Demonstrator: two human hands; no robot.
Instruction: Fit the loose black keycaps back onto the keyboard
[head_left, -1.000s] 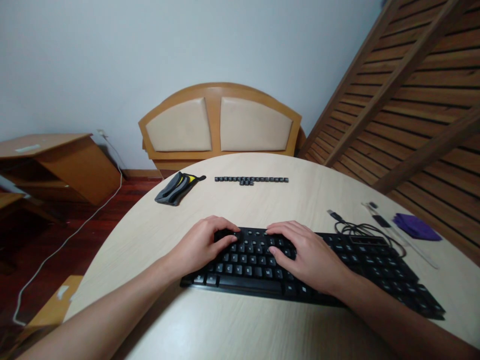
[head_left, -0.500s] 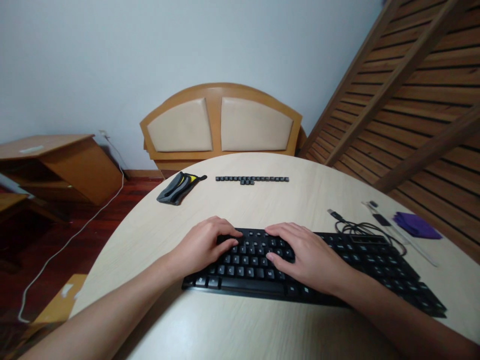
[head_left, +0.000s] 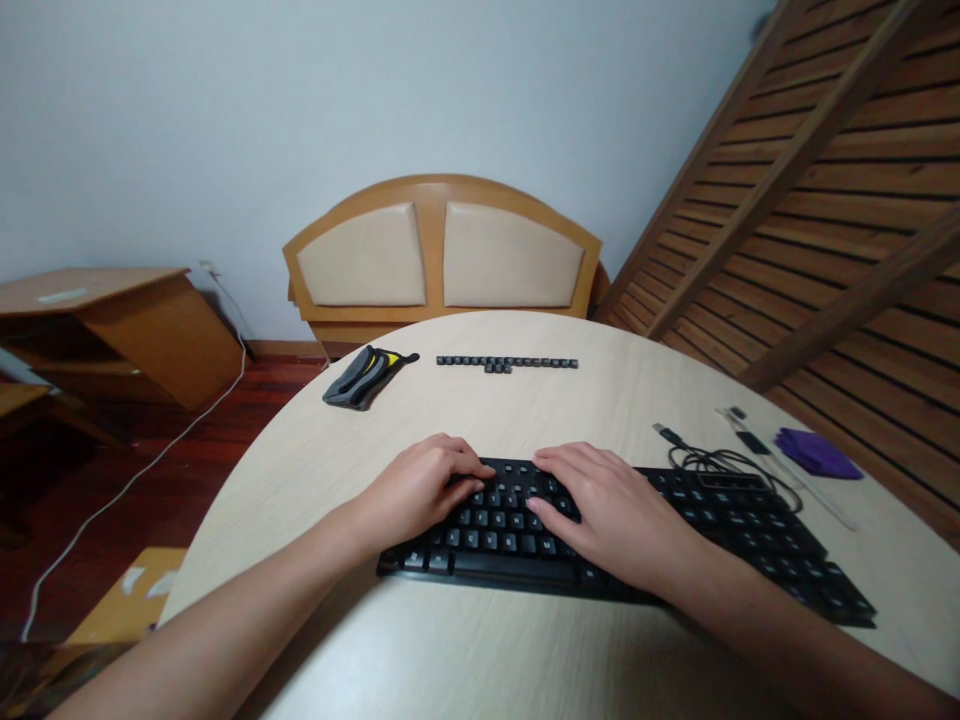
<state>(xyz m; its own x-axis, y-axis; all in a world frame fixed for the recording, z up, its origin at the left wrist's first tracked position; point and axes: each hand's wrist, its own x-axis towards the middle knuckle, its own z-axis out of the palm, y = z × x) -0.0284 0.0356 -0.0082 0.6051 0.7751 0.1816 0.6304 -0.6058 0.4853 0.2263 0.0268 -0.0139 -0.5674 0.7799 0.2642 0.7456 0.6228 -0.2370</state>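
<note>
I am resting my left grip [head_left: 421, 484] and my right grip [head_left: 609, 503], both loosely open, on the black keyboard [head_left: 501, 541].

Left hand [head_left: 416, 490]: bare, slim in outline, with a rounded back and fingers that taper toward the tips. Left forearm [head_left: 247, 625]: bare, narrowest at the wrist, widening toward the lower edge of the view. Right hand [head_left: 607, 510]: bare, of matching build; thumb [head_left: 556, 522] straight and rounded at the tip. Right forearm [head_left: 780, 630]: bare, similarly tapered toward the wrist
</note>
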